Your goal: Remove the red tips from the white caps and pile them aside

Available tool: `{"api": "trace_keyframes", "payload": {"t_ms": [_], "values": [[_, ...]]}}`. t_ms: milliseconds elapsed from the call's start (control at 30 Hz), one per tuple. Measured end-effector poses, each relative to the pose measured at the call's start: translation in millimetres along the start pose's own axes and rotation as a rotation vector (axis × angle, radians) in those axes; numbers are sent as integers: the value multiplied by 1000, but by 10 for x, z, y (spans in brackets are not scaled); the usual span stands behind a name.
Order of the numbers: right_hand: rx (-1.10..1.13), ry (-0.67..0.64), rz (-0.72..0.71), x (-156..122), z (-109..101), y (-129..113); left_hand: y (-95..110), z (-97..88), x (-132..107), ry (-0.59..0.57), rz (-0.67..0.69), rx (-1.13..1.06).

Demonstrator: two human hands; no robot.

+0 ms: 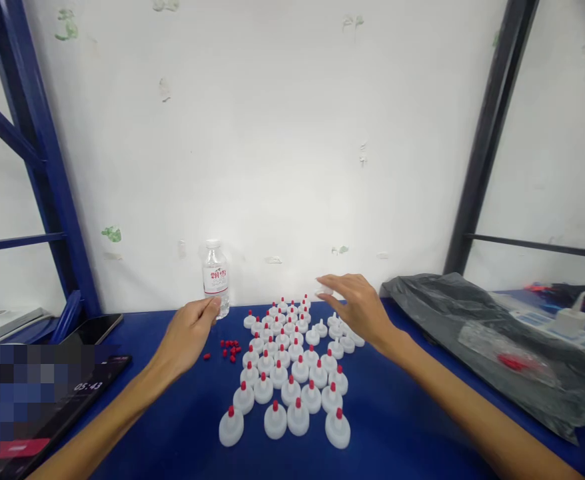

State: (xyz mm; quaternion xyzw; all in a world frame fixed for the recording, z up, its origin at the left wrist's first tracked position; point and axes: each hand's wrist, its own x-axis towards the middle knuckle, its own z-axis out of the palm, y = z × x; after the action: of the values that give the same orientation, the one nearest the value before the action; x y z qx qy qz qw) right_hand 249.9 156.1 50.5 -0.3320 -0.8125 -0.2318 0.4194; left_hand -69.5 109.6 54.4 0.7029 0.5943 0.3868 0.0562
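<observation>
My right hand (357,307) is raised over the back of the table, thumb and fingers pinching a white nozzle cap (324,291), partly hidden by the fingers. My left hand (190,333) is closed, thumb against the curled fingers, in front of a water bottle; whatever it may hold is hidden. Small red tips (232,351) lie loose just right of it. Between the hands stand many white nozzle caps with red tips (281,357), upright in rough rows. Under my right hand, white nozzle caps without red tips (336,327) sit in a group.
A clear water bottle (216,277) stands by the wall. On the left lie a tablet showing a timer (87,387) and a dark phone (95,328). At right, a grey plastic bag (432,320) carries a clear bag with red pieces (512,357), near a white charger (570,321).
</observation>
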Motion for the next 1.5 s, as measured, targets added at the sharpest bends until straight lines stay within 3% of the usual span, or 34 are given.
{"api": "trace_keyframes", "payload": {"t_ms": [33,133,300,567,833,967,1067,1133,1267,1500], "values": [[8,-24,81,-13,13,81,-77,-37,40,-25,-16,215],[107,-153,190,-38,61,183,-216,-29,77,-97,-4,348],[305,-357,169,-4,32,134,-247,103,31,-163,64,384],[446,-735,179,-6,-32,129,-296,117,32,-301,200,378],[481,-822,192,-7,-35,48,-262,89,29,-342,179,404],[535,-771,236,30,-79,64,-255,77,28,-355,200,408],[702,-755,315,62,-133,141,-280,78,37,-360,201,408],[846,-842,353,71,-168,205,-301,84,42,-362,202,407],[977,-1144,368,38,-174,290,-334,98,40,-367,198,411],[965,-1178,292,-44,-51,282,-327,95,19,-384,201,416]]}}
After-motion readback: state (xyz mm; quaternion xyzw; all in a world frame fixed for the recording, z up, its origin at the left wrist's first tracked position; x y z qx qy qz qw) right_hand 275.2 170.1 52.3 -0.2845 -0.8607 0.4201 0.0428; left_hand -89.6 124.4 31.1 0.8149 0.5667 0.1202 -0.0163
